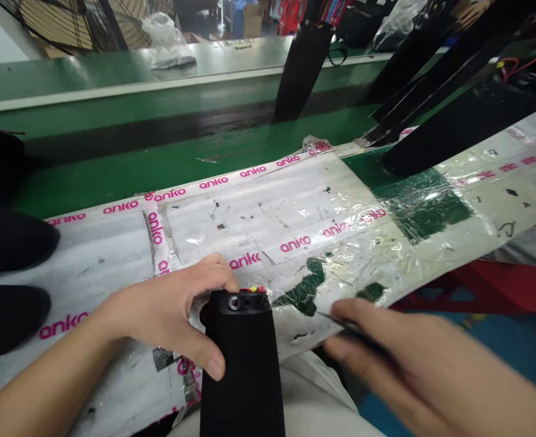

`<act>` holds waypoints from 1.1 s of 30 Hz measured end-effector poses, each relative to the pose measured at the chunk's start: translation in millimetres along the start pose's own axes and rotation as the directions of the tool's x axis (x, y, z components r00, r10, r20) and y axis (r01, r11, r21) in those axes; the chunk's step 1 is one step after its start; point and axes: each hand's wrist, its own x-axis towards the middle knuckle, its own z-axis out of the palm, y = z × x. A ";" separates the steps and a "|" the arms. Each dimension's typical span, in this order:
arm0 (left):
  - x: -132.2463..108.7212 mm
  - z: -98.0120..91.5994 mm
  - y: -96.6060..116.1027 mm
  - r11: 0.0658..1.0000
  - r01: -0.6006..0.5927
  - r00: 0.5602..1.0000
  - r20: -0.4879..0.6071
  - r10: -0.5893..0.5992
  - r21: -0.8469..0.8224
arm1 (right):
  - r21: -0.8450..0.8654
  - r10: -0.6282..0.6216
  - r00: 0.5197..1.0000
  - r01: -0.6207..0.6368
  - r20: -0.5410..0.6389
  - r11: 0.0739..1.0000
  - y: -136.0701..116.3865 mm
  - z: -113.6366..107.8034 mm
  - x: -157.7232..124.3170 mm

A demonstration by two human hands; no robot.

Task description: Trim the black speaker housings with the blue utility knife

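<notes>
My left hand [183, 312] is wrapped round the upper end of a black cylindrical speaker body [243, 370], thumb on its near side and fingers behind. The body stands almost upright at the table's near edge, by my lap. Its top rim has round sockets, and red and yellow wire ends [254, 289] show just above. To the right, my right hand [386, 352] is closed on a slim dark tool [356, 331] with a thin tip pointing at the speaker body. Motion blurs this hand, so the tool's exact kind is unclear. The tip is apart from the body.
The worktable [258, 212] has white padding held by pink-lettered "anko" tape, torn in places. Behind it runs a green conveyor belt [158, 152]. More black cylinders stand at the back [301, 73] and right [459, 121]. Dark rounded shapes [13, 230] fill the left edge.
</notes>
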 end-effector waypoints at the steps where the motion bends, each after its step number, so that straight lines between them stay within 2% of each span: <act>1: -3.2 -6.8 3.8 0.999 0.018 1.000 0.017 -0.019 0.048 | 0.177 0.022 1.000 -0.026 0.021 0.984 -8.8 12.6 1.7; 2: -6.8 -12.4 8.6 0.995 0.026 0.999 0.035 -0.030 0.095 | 0.321 0.059 0.997 -0.069 0.039 0.945 -19.0 25.2 4.4; 4: -13.5 -17.7 20.4 0.987 0.017 0.997 0.073 -0.028 0.157 | 0.570 0.107 0.989 -0.147 0.104 0.808 -39.2 46.8 10.8; 6: -17.4 -13.6 32.9 0.984 0.050 0.995 0.077 -0.064 0.172 | 0.702 0.121 0.982 -0.186 0.143 0.688 -52.6 61.4 15.3; 7: -17.6 -8.3 38.1 0.979 0.103 0.993 0.037 -0.111 0.177 | 0.732 0.117 0.984 -0.181 0.138 0.657 -55.4 66.0 16.3; 9: -15.1 6.7 43.5 0.954 0.246 0.968 -0.103 -0.231 0.174 | 0.751 0.110 0.988 -0.156 0.111 0.642 -54.1 71.0 15.7; 11: -10.1 22.7 39.3 0.940 0.320 0.931 -0.222 -0.289 0.118 | 0.767 0.101 0.990 -0.142 0.101 0.625 -47.2 71.7 12.9; 12: -7.0 29.6 33.8 0.951 0.304 0.930 -0.236 -0.283 0.055 | 0.776 0.093 0.992 -0.128 0.090 0.617 -43.1 70.8 11.3; 14: -0.4 38.8 18.7 0.977 0.167 0.959 -0.210 -0.192 -0.131 | 0.767 0.063 0.998 -0.055 0.018 0.640 -36.1 67.1 8.7; 16: 6.6 41.8 3.7 0.952 -0.006 0.979 -0.194 -0.056 -0.305 | 0.654 0.014 0.992 0.074 -0.128 0.752 -31.8 62.3 7.9; 19: 15.0 38.3 -7.7 0.916 -0.116 0.985 -0.161 0.058 -0.383 | 0.223 -0.103 0.956 0.168 -0.273 0.960 -29.0 55.9 9.8; 21: 17.5 34.3 -8.6 0.930 -0.120 0.990 -0.113 0.086 -0.347 | -0.037 -0.175 0.944 0.172 -0.281 0.984 -27.7 52.2 12.3; 22: 17.7 32.7 -8.4 0.933 -0.125 0.990 -0.098 0.097 -0.336 | -0.111 -0.198 0.943 0.174 -0.267 0.979 -26.9 50.5 13.7; 27: 14.5 31.7 -11.1 0.915 -0.097 0.995 -0.052 0.084 -0.391 | -0.240 -0.248 0.936 0.188 -0.248 0.952 -23.6 44.0 20.8; 33: 13.6 32.4 -16.0 0.915 -0.075 0.997 -0.033 0.067 -0.395 | -0.245 -0.251 0.937 0.191 -0.242 0.950 -22.9 45.5 26.0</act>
